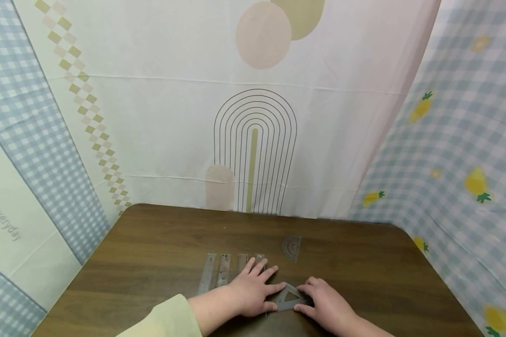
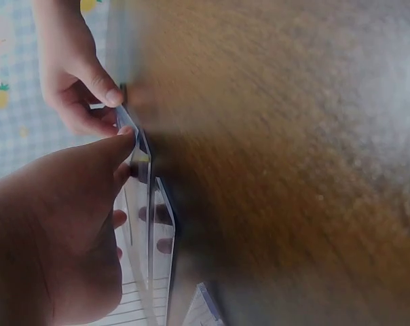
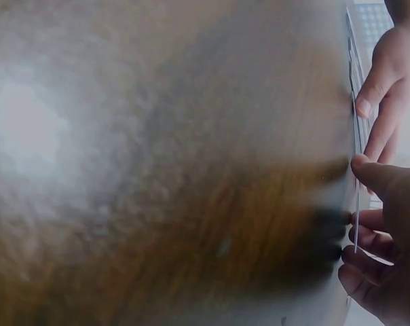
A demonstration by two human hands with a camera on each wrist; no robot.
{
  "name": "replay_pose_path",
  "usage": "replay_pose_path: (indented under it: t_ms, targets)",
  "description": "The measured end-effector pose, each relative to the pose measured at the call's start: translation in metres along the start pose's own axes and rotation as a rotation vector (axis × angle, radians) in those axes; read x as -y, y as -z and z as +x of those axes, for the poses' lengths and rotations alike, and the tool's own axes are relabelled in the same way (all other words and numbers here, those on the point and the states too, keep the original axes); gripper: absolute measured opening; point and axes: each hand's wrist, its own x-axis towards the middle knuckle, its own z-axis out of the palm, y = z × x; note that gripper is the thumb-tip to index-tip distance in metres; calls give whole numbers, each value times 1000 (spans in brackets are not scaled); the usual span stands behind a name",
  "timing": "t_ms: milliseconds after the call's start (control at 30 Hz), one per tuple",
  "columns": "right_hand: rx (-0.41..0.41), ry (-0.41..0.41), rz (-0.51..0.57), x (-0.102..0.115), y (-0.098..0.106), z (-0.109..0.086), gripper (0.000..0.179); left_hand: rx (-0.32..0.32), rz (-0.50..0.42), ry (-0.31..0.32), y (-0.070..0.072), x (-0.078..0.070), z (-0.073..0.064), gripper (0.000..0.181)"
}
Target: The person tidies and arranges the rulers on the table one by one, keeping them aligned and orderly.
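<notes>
A clear set square with a triangular cut-out lies on the table between the two hands. My left hand is spread flat, its thumb and index fingertip touching the left side of the set square. Its other fingers reach over the right-hand rulers and partly hide them. With thumb and fingers, my right hand grips the set square's right side. Several clear rulers, among them the leftmost ruler and the ruler beside it, lie side by side left of the set square. In the right wrist view, the set square appears edge-on.
A clear protractor lies beyond the hands, farther back on the brown wooden table. A patterned white cloth hangs behind the table's back edge. Blue checked cloth hangs along the right side.
</notes>
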Motion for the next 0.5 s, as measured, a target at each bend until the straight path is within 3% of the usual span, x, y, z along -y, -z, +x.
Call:
replay_pose_path:
  t_ms: [500]
  targets:
    - [-20,-22,27,6,0,-6,47,-18,-14,-56,1,7,4,56]
